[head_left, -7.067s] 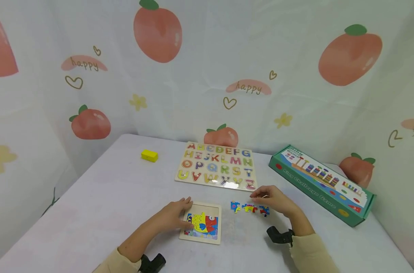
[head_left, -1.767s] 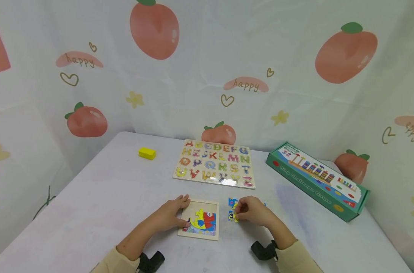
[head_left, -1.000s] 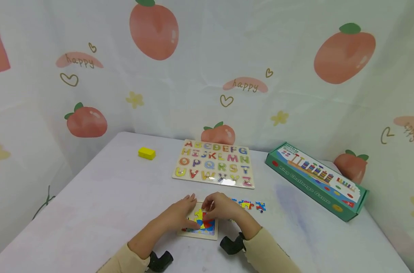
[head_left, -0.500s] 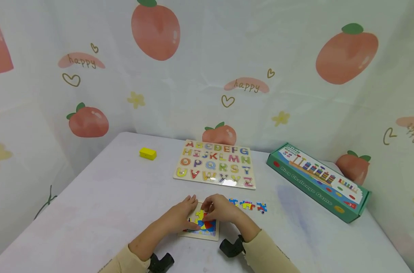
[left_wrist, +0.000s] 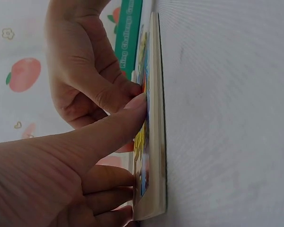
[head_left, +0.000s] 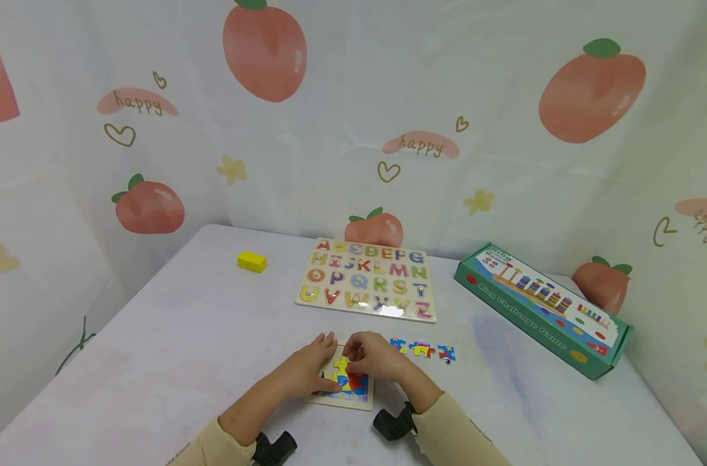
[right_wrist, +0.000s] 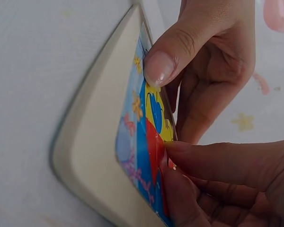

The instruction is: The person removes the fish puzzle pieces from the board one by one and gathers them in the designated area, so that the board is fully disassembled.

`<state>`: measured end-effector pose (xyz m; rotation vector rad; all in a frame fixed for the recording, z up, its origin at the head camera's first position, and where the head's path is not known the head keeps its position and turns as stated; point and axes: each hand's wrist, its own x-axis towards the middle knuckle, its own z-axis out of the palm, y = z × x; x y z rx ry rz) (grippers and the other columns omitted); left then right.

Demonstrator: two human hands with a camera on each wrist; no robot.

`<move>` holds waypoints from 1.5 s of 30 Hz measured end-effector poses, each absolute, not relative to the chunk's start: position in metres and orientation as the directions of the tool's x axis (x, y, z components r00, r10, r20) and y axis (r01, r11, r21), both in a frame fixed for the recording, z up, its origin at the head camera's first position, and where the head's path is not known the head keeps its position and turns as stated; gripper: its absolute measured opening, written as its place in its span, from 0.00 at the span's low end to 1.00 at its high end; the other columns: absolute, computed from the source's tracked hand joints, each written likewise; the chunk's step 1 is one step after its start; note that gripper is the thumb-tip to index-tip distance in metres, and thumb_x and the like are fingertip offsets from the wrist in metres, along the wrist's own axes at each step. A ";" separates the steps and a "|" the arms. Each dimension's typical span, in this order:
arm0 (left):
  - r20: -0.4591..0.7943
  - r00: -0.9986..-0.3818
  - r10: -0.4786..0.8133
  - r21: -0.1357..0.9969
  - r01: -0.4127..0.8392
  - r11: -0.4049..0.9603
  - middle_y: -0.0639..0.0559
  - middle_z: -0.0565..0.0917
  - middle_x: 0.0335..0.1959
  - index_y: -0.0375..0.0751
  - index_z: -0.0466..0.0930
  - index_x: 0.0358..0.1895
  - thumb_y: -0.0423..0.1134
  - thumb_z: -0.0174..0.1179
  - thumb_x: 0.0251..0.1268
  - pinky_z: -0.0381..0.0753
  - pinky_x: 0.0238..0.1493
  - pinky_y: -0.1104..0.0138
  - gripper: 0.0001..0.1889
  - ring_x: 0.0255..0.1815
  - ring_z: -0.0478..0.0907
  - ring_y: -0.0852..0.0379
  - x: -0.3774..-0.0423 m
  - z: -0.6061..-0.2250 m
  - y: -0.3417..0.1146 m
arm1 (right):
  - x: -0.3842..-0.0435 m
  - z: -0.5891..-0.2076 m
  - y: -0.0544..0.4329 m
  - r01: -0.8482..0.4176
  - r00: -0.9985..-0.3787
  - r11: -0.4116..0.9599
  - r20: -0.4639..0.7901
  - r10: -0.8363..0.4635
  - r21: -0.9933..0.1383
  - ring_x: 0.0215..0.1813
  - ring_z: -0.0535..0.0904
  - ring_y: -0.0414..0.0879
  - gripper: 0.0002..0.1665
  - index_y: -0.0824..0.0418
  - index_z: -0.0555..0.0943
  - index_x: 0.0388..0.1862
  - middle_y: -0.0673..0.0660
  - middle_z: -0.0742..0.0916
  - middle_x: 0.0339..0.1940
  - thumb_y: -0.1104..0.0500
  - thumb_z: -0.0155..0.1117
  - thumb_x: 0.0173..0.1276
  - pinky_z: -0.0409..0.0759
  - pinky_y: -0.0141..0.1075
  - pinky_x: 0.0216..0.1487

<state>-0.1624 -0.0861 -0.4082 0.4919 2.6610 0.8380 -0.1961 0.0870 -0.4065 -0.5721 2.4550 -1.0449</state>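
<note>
A small wooden jigsaw puzzle board (head_left: 358,406) with a fish picture lies near the table's front. My left hand (head_left: 300,370) rests over its left side, with its thumb pressing on the picture and its other fingertips at the rim. My right hand (head_left: 381,356) pinches a red puzzle piece (right_wrist: 154,147) between thumb and forefinger at the board's right half. The piece looks slightly raised, though fingers cover part of it. Yellow and blue pieces show between the hands. Right of the board lie loose puzzle pieces (head_left: 421,350); my right hand and wrist may cover others.
Behind the board lies a wooden alphabet board (head_left: 365,279). A green Ring Challenge Game box (head_left: 542,310) sits at the right, and a yellow block (head_left: 252,261) at the back left. A patterned cloth (head_left: 330,129) hangs behind the table.
My right hand has moved left from the loose pieces onto the puzzle board. Fewer pieces sit in the board than in the oldest frame. The left hand has shifted slightly right.
</note>
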 end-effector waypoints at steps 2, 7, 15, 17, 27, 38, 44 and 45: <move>-0.187 -0.894 0.407 0.597 0.226 0.769 0.38 0.59 0.72 0.31 0.63 0.66 0.46 0.70 0.48 0.58 0.68 0.44 0.42 0.74 0.50 0.40 -0.162 -0.408 -0.086 | -0.196 -0.407 0.087 -0.208 -0.833 0.636 -0.207 -0.514 -0.743 0.30 0.73 0.42 0.08 0.63 0.78 0.35 0.52 0.79 0.28 0.66 0.67 0.58 0.77 0.28 0.33; -0.188 -0.894 0.407 0.601 0.223 0.767 0.39 0.58 0.72 0.31 0.63 0.66 0.46 0.70 0.48 0.57 0.68 0.44 0.43 0.75 0.50 0.40 -0.162 -0.407 -0.086 | -0.197 -0.407 0.088 -0.199 -0.835 0.636 -0.211 -0.509 -0.746 0.31 0.73 0.42 0.07 0.62 0.78 0.36 0.51 0.79 0.28 0.65 0.66 0.59 0.77 0.28 0.33; -0.181 -0.891 0.416 0.596 0.237 0.767 0.38 0.58 0.72 0.30 0.63 0.66 0.46 0.70 0.48 0.58 0.68 0.44 0.42 0.74 0.50 0.40 -0.162 -0.407 -0.087 | -0.198 -0.407 0.090 -0.200 -0.825 0.589 -0.190 -0.533 -0.783 0.31 0.73 0.41 0.08 0.63 0.76 0.36 0.51 0.78 0.29 0.65 0.66 0.59 0.76 0.27 0.32; -0.185 -0.892 0.412 0.592 0.234 0.771 0.39 0.58 0.72 0.31 0.63 0.66 0.46 0.70 0.48 0.58 0.68 0.44 0.42 0.74 0.50 0.40 -0.162 -0.407 -0.087 | -0.198 -0.407 0.090 -0.195 -0.822 0.580 -0.191 -0.537 -0.791 0.31 0.73 0.41 0.08 0.62 0.75 0.36 0.51 0.78 0.28 0.65 0.66 0.59 0.77 0.27 0.33; -0.199 -0.889 0.412 0.595 0.225 0.772 0.39 0.58 0.72 0.31 0.63 0.67 0.47 0.70 0.48 0.57 0.69 0.44 0.43 0.75 0.49 0.41 -0.163 -0.407 -0.087 | -0.198 -0.406 0.091 -0.163 -0.807 0.527 -0.195 -0.558 -0.834 0.29 0.75 0.40 0.09 0.63 0.74 0.38 0.51 0.80 0.27 0.66 0.64 0.61 0.80 0.28 0.34; -0.193 -0.888 0.417 0.598 0.230 0.768 0.39 0.58 0.72 0.31 0.62 0.67 0.47 0.69 0.49 0.57 0.69 0.45 0.42 0.75 0.49 0.40 -0.162 -0.407 -0.087 | -0.200 -0.405 0.100 -0.091 -0.817 0.473 -0.206 -0.538 -0.877 0.26 0.78 0.40 0.09 0.65 0.76 0.39 0.52 0.82 0.27 0.63 0.64 0.62 0.83 0.32 0.35; -0.201 -0.885 0.420 0.594 0.231 0.771 0.39 0.57 0.73 0.31 0.61 0.67 0.48 0.69 0.50 0.56 0.70 0.46 0.43 0.75 0.49 0.41 -0.164 -0.410 -0.088 | -0.199 -0.405 0.108 -0.063 -0.812 0.445 -0.212 -0.543 -0.893 0.26 0.78 0.41 0.10 0.67 0.76 0.40 0.53 0.82 0.27 0.63 0.64 0.61 0.84 0.33 0.35; -0.203 -0.885 0.419 0.592 0.230 0.772 0.39 0.57 0.73 0.31 0.61 0.67 0.48 0.69 0.50 0.56 0.70 0.46 0.43 0.75 0.48 0.41 -0.164 -0.411 -0.088 | -0.199 -0.405 0.110 -0.062 -0.812 0.441 -0.211 -0.544 -0.895 0.26 0.79 0.41 0.11 0.67 0.76 0.40 0.53 0.82 0.27 0.63 0.64 0.61 0.84 0.33 0.35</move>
